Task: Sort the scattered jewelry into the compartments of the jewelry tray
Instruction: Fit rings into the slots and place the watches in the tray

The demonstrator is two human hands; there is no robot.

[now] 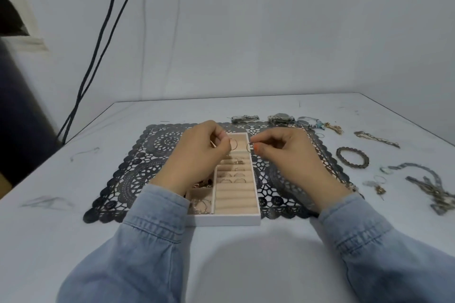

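Holding a thin gold wire hoop [233,144] in the left hand [197,155], pinched at thumb and forefinger tips. The right hand [290,155] pinches a second thin wire hoop [249,146] the same way. Remaining fingers on both hands are loosely curled. Both hoops hang just above the far end of the white-rimmed rectangular jewelry tray with beige velvet lining [231,220], near each other, not visibly touching.

Handling, my read: near weightless, springy wire, slippery, easy to bend out of round. A fingertip pinch on the rim is right; don't squeeze across the diameter. Clasp detail is too small to tell.

The tray sits on a dark grey lace placemat [138,167] on the pale bench [221,265], under and between the hands. Small rings [232,174] are slotted in the padded rolls mid-tray. More gold hoops [200,205] lie in the near-left compartment, beside the left wrist; likely home for this pair.

Unsorted, all right of the tray, well apart from the hands: two metal wristwatches [280,118] at the far mat edge, a round beaded bracelet [352,157], a pale chain [376,139], a chunky grey necklace [430,187]. The chains look limp and will probably tangle; take them near the clasp.
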